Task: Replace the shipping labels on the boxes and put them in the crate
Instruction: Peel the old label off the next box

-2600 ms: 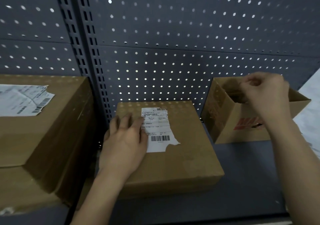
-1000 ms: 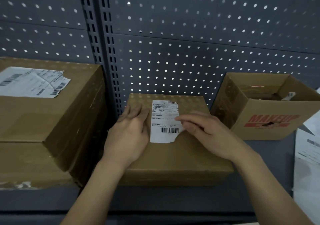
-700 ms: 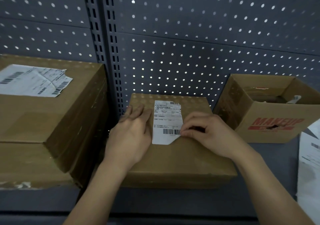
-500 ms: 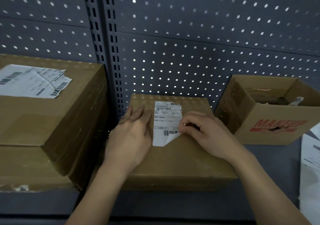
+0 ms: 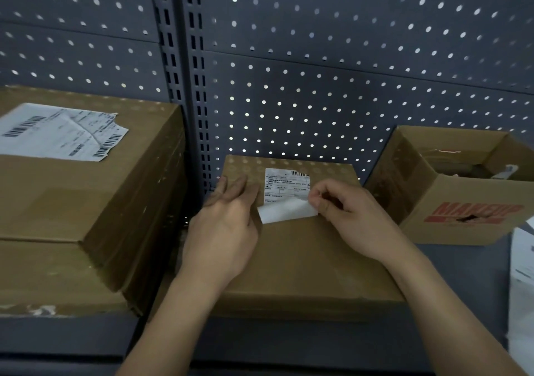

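A flat brown cardboard box [image 5: 303, 260] lies closed on the dark shelf, in the middle. On its top sits a white paper shipping label [image 5: 286, 195] with black print and a barcode. The label's bottom part is peeled up and folded back, showing its blank white underside. The top part is stuck down.

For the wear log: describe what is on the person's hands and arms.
Nothing worn shows. The left hand and right hand have no gloves, rings or watch, and both forearms are uncovered to the frame's bottom edge, with no sleeve in view. The fingers carry no tape or markings.
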Motion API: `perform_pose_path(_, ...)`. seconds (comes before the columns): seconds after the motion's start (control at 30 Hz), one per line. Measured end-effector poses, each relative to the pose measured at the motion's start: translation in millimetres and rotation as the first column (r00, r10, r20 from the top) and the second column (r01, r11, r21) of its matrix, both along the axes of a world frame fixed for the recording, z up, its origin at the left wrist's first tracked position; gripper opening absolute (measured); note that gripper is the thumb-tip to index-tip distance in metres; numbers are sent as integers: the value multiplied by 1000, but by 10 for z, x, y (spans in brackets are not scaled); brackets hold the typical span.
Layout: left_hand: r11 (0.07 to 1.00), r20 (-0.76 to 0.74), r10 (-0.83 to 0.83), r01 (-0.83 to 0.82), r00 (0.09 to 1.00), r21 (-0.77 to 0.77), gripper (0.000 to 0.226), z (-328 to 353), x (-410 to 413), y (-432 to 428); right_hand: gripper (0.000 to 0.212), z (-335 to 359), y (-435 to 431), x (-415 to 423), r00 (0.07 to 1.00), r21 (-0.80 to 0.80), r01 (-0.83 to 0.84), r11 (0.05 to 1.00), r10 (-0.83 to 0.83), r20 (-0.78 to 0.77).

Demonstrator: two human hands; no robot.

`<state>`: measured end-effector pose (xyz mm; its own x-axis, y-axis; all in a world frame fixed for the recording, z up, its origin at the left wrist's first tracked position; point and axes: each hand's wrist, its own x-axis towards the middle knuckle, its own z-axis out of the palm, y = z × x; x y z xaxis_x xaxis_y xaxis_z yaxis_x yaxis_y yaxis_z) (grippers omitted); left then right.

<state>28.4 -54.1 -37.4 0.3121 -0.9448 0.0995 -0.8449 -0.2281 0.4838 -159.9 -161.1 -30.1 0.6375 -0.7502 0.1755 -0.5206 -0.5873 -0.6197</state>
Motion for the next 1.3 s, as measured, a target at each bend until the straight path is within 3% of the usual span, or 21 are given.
perform_pose_path(0.07,1000,-17,1,-1,1000,-4,60,-8,9,-2,10,22,0,-31,998,98,-31,995,26,58)
perform_pose_path(0.17,1000,-49,12,-13,999,-19,59,-27,24,-21,42,100,5,-42,990,180,-117,977,100,101)
perform_pose_path(0.27,997,-110,26,-34,994,-67,53,-22,45,-29,56,137,-4,40,992,147,-111,983,119,-48)
perform_pose_path(0.33,994,-192,50,-67,980,-85,49,-9,71,-26,45,106,-7,119,980,49,-131,990,137,-145)
perform_pose_path(0.47,995,-236,80,-92,968,-41,49,-31,89,-14,9,17,-47,197,990,-21,-130,991,129,-65)
perform_pose_path(0.7,994,-306,105,-102,946,24,50,-62,147,-20,17,-37,-46,206,989,53,-129,990,124,81)
perform_pose_path(1.1,993,-337,87,-110,937,-50,50,-177,165,-38,35,-63,-85,203,975,-43,12,999,-3,224)
perform_pose_path(1.3,995,-326,85,-98,942,-26,51,-172,151,-33,32,-36,-85,191,960,-32,75,997,-63,274)
